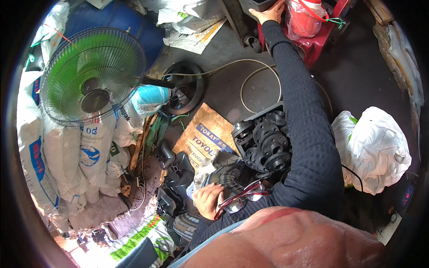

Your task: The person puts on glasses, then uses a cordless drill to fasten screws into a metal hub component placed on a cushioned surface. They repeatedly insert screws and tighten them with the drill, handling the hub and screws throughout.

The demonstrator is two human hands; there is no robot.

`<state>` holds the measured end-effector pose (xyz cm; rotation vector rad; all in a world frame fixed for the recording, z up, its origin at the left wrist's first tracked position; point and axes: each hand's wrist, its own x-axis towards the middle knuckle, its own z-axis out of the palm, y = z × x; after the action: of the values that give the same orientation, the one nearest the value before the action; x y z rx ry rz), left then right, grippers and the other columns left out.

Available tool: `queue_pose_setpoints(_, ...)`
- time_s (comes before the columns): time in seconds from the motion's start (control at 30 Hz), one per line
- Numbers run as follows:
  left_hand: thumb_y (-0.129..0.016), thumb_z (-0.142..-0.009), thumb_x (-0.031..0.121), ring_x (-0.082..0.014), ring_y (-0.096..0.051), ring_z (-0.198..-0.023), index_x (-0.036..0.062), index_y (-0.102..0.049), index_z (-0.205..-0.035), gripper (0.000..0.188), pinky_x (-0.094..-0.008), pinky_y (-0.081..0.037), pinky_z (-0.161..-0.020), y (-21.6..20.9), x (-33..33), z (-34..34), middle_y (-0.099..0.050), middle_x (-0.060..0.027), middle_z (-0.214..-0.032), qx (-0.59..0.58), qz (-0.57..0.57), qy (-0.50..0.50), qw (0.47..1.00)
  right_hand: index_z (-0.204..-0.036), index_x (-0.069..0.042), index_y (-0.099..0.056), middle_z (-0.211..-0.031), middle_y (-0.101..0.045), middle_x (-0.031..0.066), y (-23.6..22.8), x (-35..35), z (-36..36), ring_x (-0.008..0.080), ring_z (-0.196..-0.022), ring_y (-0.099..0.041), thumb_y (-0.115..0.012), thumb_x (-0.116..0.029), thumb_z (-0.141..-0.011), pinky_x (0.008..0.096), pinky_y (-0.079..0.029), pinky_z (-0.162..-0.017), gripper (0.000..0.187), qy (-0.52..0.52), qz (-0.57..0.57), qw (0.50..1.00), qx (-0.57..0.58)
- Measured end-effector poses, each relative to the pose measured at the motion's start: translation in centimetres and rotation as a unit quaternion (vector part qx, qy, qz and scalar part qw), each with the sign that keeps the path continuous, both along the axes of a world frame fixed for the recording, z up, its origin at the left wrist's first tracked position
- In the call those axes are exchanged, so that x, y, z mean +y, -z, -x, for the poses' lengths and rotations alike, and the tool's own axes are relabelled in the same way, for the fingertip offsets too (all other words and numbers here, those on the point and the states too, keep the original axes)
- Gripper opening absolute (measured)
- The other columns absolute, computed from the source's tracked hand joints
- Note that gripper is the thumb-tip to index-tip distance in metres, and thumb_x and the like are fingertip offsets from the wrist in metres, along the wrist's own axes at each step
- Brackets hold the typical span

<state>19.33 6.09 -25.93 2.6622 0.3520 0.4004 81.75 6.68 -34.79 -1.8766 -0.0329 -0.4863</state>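
Note:
My right arm, in a dark knitted sleeve, stretches far forward, and my right hand (268,14) grips the lower edge of a dark grey bin (258,4) at the top of the view. Beside it, a red container in a clear bag (304,20) stands on a red stool (319,42). My left hand (208,201) rests with curled fingers on checked cloth (225,176) close to my body. I cannot tell whether it holds anything. Red-framed glasses (243,198) hang just to its right. A black crate of black round flanges (266,143) sits under my right arm.
A green-bladed standing fan (91,76) with a round black base (185,91) stands at left, before stacked white sacks (67,161) and a blue drum (120,20). Flat cardboard (203,134), a looped hose (254,76), black plastic jugs (176,172) and a full white bag (377,147) crowd the grey floor.

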Motion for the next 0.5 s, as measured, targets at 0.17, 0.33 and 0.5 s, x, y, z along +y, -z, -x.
queue_pose_setpoints(0.17,-0.070,-0.070,0.009,-0.0202,-0.063,-0.091,0.0116,-0.068,-0.091,0.021,-0.0335,-0.038,-0.085,0.7,0.5,0.4,-0.069,-0.0004,-0.093,0.021,-0.005,0.010,1.000,-0.149,-0.008,0.007,-0.151,-0.013,0.0280,0.7,-0.5,-1.5,0.0389,-0.141,-0.015,-0.088,-0.026,-0.050,0.0390,-0.020,-0.117,0.139,0.023,0.085,0.996,-0.015)
queue_pose_setpoints(0.33,-0.070,-0.068,0.008,-0.0193,-0.063,-0.088,0.0108,-0.067,-0.090,0.023,-0.0329,-0.037,-0.084,1.1,1.1,0.1,-0.069,-0.0004,-0.091,0.032,-0.017,0.020,0.999,-0.149,-0.008,0.008,-0.150,-0.017,0.0294,-1.3,0.0,-4.2,0.0408,-0.138,-0.023,-0.087,-0.025,-0.053,0.0408,-0.026,-0.114,0.136,-0.001,0.046,0.998,0.039)
queue_pose_setpoints(0.5,-0.070,-0.067,0.008,-0.0192,-0.064,-0.085,0.0106,-0.067,-0.091,0.024,-0.0327,-0.035,-0.085,0.9,1.3,-0.3,-0.069,-0.0006,-0.090,0.047,0.049,0.004,0.998,-0.148,-0.009,0.011,-0.149,-0.018,0.0306,0.3,0.2,-6.9,0.0416,-0.138,-0.024,-0.088,-0.022,-0.054,0.0403,-0.027,-0.113,0.138,-0.010,0.032,0.999,0.022)
